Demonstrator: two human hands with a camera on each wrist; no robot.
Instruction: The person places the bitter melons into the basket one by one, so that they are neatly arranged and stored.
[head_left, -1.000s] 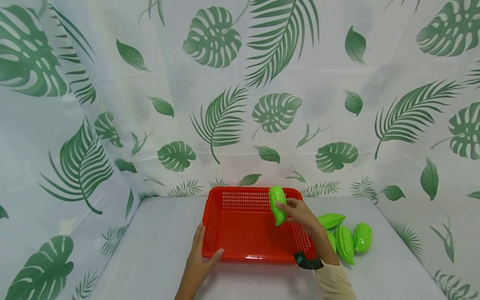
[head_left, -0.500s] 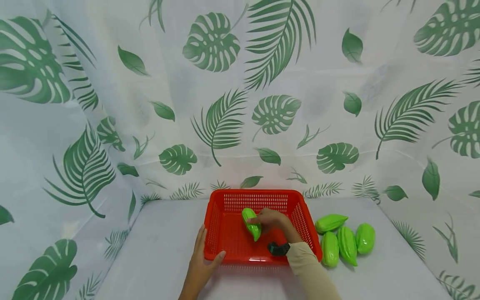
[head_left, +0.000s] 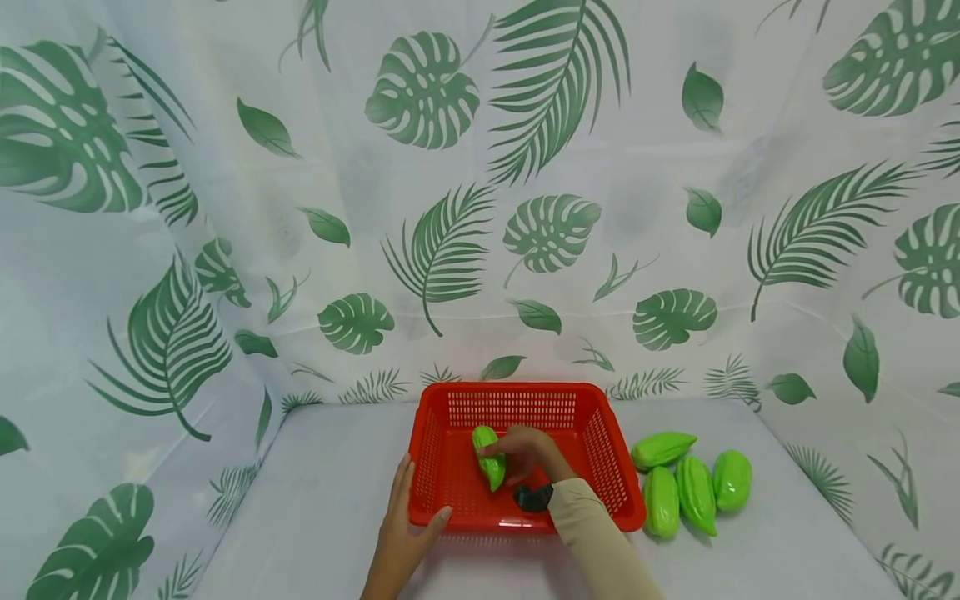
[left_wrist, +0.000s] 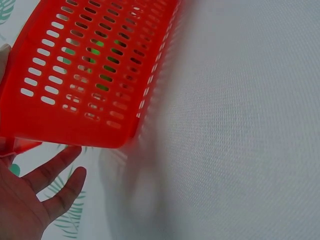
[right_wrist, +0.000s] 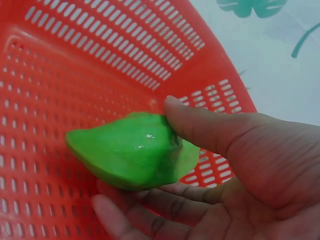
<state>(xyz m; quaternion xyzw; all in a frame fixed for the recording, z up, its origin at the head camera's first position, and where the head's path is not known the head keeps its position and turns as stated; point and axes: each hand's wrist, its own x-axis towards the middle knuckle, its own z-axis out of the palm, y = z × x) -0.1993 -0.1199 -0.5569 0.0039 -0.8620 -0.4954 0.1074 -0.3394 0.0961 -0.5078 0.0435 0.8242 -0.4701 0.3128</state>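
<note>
My right hand (head_left: pixel 531 450) reaches down inside the red basket (head_left: pixel 517 525). It holds a green ribbed fruit with one pointed end (head_left: pixel 492 475), tilted over the basket's floor. In the right wrist view, the thumb lies on the upper side of the fruit (right_wrist: pixel 125 150) and the fingers come beneath it. Whether the fruit touches the floor I cannot tell. My left hand (head_left: pixel 405 533) rests at the basket's front left corner, thumb over the front side. Its fingers lie straight along the left side, and the left wrist view shows the fingers (left_wrist: pixel 52 175) spread by the slotted wall.
Several similar green fruits (head_left: pixel 696 496) lie on the white tabletop (head_left: pixel 315 500) just right of the basket. A white cloth backdrop with green leaf prints (head_left: pixel 480 350) stands close behind the basket. A dark band (head_left: pixel 532 498) circles my right wrist.
My right hand has carried the green fruit leftward and down from the basket's right rear into its middle. The left hand stays at the corner. The head view has tilted slightly.
</note>
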